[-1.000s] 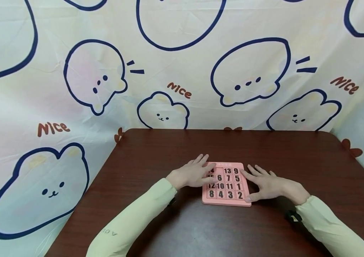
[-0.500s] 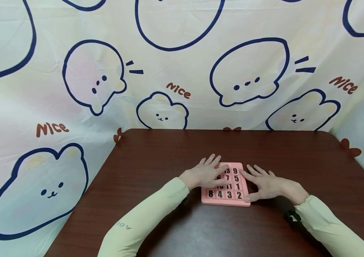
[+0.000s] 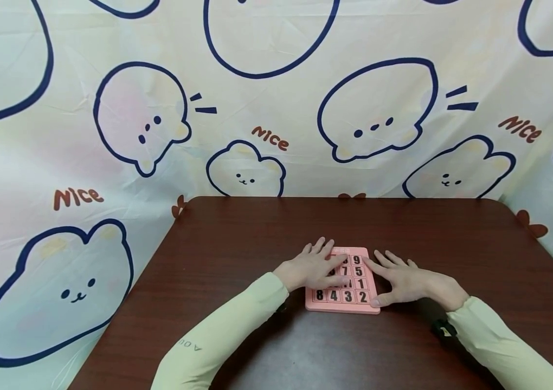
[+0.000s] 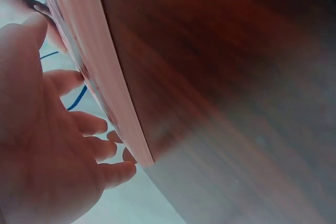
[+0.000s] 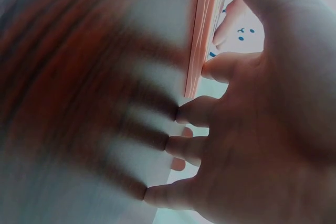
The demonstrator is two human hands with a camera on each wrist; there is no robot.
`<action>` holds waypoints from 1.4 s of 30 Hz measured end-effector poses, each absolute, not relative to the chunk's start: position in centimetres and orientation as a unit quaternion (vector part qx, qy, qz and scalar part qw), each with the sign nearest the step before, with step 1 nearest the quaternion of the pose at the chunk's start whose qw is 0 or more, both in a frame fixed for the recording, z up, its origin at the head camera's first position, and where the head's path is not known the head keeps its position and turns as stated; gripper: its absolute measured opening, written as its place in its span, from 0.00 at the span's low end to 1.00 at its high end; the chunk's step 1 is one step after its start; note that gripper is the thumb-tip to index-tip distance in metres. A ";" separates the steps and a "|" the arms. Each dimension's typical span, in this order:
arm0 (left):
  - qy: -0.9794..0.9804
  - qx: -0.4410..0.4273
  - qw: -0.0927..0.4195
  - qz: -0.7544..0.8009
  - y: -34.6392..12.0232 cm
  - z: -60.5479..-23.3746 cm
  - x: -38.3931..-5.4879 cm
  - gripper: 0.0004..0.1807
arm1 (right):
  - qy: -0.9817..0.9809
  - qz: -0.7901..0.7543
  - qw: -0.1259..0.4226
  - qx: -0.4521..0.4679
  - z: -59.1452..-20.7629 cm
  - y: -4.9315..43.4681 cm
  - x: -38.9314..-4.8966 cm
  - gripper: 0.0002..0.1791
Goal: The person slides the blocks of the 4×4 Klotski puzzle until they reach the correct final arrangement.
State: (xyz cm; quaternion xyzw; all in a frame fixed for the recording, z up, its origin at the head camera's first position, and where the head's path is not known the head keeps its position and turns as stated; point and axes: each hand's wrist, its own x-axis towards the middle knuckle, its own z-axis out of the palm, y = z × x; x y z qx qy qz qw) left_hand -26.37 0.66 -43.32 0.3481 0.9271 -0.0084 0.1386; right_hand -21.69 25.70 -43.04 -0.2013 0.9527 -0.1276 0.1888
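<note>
A pink sliding number puzzle (image 3: pixel 342 310) lies flat on the brown table, its numbered tiles facing up. My left hand (image 3: pixel 309 270) is over its left half with the fingers spread, index finger and thumb reaching onto the tiles and hiding several numbers. In the left wrist view, the fingers of the left hand (image 4: pixel 58 124) hang along the puzzle's pink side (image 4: pixel 105 51). At the puzzle's right edge my right hand (image 3: pixel 405 281) is spread, thumb at the lower right corner and index finger at the upper right. The right wrist view shows the right hand's (image 5: pixel 236 108) other fingertips down on the table.
The dark brown wooden table (image 3: pixel 257 227) extends around the puzzle on all sides. Behind it hangs a pale cloth (image 3: pixel 306 108) printed with cartoon bears. A dark wrist strap (image 3: pixel 444 328) shows below the right sleeve (image 3: pixel 501 341).
My left hand has moved right across the puzzle, from its left columns towards the middle, covering more tiles. My right hand has kept its place at the right edge.
</note>
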 end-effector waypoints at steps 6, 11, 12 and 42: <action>0.928 0.345 0.140 0.000 -0.1 -43.3 -26.3 0.41 | 0.953 -0.127 0.192 -0.199 -43.0 25.6 -21.6 0.61; 0.928 0.349 0.132 -0.001 -1.0 -43.2 -26.3 0.40 | 0.953 -0.126 0.192 -0.199 -43.1 25.7 -21.6 0.61; 0.928 0.348 0.131 0.001 -1.2 -43.2 -26.2 0.40 | 0.953 -0.126 0.191 -0.199 -43.1 25.7 -21.6 0.61; 0.911 0.351 0.123 0.179 1.1 -41.1 -30.2 0.31 | 0.953 -0.125 0.197 -0.195 -43.0 25.6 -21.6 0.60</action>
